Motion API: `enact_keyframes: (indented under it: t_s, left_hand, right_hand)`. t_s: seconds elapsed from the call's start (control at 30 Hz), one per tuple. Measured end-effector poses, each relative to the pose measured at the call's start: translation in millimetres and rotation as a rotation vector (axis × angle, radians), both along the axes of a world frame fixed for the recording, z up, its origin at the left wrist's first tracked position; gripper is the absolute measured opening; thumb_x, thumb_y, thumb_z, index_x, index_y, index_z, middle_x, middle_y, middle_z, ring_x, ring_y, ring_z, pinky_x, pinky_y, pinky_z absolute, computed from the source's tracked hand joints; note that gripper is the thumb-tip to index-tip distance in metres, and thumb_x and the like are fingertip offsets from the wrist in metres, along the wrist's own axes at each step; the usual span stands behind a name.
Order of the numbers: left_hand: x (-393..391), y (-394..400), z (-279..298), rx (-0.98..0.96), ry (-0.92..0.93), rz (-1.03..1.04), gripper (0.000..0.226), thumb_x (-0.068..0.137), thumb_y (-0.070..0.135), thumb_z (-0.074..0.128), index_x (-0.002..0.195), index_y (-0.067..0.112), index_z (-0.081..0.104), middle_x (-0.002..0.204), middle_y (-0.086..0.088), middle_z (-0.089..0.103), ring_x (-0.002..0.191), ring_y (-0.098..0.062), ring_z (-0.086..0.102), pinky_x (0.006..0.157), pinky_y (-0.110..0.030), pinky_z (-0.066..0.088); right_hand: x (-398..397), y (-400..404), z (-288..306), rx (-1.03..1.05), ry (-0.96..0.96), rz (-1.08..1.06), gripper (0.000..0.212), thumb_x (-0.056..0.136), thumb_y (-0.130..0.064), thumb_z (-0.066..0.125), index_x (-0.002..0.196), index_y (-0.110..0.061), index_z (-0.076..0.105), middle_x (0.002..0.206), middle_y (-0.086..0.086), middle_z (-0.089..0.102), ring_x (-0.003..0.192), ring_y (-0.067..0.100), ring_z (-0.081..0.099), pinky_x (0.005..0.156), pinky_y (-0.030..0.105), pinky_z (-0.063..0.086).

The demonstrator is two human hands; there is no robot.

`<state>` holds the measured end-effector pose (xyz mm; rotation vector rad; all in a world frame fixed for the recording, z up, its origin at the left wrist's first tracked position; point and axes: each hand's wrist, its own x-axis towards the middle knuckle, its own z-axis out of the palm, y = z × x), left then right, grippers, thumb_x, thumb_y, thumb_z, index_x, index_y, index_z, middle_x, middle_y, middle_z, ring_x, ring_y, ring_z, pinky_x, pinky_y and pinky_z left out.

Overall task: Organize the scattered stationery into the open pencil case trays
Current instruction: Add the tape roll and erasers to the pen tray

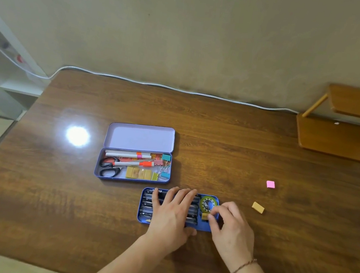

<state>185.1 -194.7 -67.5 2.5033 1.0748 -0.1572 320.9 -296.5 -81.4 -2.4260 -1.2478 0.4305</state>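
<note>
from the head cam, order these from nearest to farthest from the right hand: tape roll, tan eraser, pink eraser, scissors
1. tape roll, in the blue tray, just left of the right hand
2. tan eraser, loose on the table to its right
3. pink eraser, farther right and back
4. scissors, left end of the purple case

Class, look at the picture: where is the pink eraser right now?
The pink eraser lies loose on the table, right of both cases, just beyond the yellow eraser.

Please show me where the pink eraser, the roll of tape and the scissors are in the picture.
pink eraser (270,184): head view, middle of its top face.
roll of tape (204,199): head view, upper left of its green ring.
scissors (109,165): head view, black handles.
</note>
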Motion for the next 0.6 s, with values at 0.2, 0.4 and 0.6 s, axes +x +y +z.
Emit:
enact_keyframes:
  t_s: [0.2, 0.4, 0.6]
  left_hand:
    - [0.5, 1.7, -0.9, 0.031, 0.008, -0.037, 0.09, 0.079, 0.054, 0.069, 0.149, 0.037, 0.015, 0.154, 0.011, 0.024, 0.144, -0.019, 0.015, 0.114, -0.061, -0.007]
    - [-5.3, -3.6, -6.8, 0.1, -0.073, -0.146, 0.072, 0.077, 0.044, 0.072, 0.137, 0.041, 0.032, 0.159, 0.003, 0.016, 0.145, -0.029, 0.013, 0.114, -0.064, 0.001]
    - [-9.1, -12.4, -13.7, 0.176, -0.115, -0.246, 0.045, 0.074, 0.037, 0.072, 0.115, 0.038, 0.053, 0.152, 0.0, 0.035, 0.138, -0.033, 0.032, 0.11, -0.064, 0.01]
  right_hand:
    - [-7.7, 5.8, -3.8, 0.008, -0.009, -0.068, 0.012, 0.075, -0.032, 0.077, 0.077, -0.028, 0.066, 0.085, -0.012, 0.052, 0.076, 0.005, 0.052, 0.053, 0.019, 0.047]
    - [-2.4, 1.4, -9.5, 0.033, -0.033, 0.011, 0.012, 0.077, -0.022, 0.077, 0.086, -0.024, 0.071, 0.086, -0.012, 0.054, 0.077, 0.006, 0.053, 0.061, 0.022, 0.049]
    - [7.5, -7.5, -5.1, 0.176, -0.018, -0.006, 0.011, 0.082, -0.016, 0.07, 0.092, -0.022, 0.07, 0.09, -0.011, 0.059, 0.083, 0.006, 0.055, 0.065, 0.02, 0.048]
